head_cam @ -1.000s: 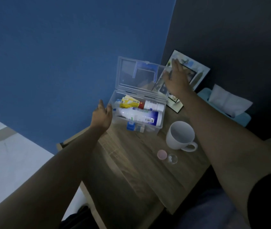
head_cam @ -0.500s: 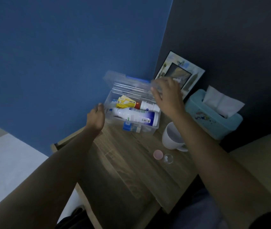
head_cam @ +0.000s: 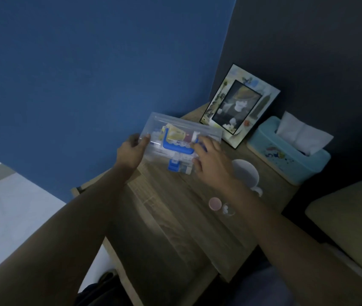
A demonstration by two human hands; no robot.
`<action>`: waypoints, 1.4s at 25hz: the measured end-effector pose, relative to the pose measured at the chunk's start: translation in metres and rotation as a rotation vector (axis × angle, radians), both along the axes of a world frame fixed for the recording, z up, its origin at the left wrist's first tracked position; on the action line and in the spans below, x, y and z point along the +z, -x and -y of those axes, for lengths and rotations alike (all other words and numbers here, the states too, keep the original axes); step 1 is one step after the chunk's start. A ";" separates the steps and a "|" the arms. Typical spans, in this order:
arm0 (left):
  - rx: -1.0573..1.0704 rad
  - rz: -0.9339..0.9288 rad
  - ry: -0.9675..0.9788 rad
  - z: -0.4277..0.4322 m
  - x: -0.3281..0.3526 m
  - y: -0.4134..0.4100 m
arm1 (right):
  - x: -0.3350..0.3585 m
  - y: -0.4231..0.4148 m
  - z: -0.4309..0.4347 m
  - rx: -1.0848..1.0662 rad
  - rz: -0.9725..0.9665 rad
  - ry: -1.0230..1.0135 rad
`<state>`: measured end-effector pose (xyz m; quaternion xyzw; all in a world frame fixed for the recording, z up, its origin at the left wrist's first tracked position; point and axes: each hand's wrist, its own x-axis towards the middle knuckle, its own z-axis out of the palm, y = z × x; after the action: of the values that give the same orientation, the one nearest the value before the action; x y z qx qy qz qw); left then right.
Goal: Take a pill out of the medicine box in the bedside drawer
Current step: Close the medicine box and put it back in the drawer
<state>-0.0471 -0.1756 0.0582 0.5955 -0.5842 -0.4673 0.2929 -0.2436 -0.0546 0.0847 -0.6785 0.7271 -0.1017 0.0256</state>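
Observation:
The clear plastic medicine box [head_cam: 160, 122] stands at the back left of the wooden bedside table [head_cam: 175, 208], its lid down and its blue handle [head_cam: 175, 147] lying flat on top. Bottles and packets show through the lid. My left hand [head_cam: 131, 151] grips the box's left end, thumb on the lid. On the lid's right front part, by the blue latch [head_cam: 174, 165], lies my right hand [head_cam: 211, 161] with fingers spread. A pink cap [head_cam: 215, 203] and a small clear cup [head_cam: 228, 209] with white pills lie on the table near my right forearm.
A white mug [head_cam: 247, 175] stands right of my right hand. Behind it are a picture frame [head_cam: 239, 107] leaning on the dark wall and a teal tissue box [head_cam: 286, 155]. An open drawer edge [head_cam: 80, 189] shows at the table's left. A bed edge [head_cam: 348, 213] lies at right.
My right hand has swung the box's lid from upright down onto the box and now rests on it. My left hand stayed at the box's left end, thumb shifting onto the lid.

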 end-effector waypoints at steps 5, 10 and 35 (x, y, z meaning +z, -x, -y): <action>0.020 -0.038 0.031 -0.010 -0.002 0.007 | -0.012 -0.003 0.000 0.037 -0.014 -0.077; 0.190 -0.082 0.016 -0.029 -0.005 0.015 | -0.010 -0.005 0.001 0.031 -0.035 -0.095; -0.098 -0.224 -0.211 -0.063 -0.001 0.027 | 0.009 -0.005 0.014 -0.077 0.063 -0.012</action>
<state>-0.0739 -0.1122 0.0577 0.5379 -0.5237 -0.6033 0.2689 -0.2391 -0.0682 0.0939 -0.6462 0.7522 -0.1197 0.0484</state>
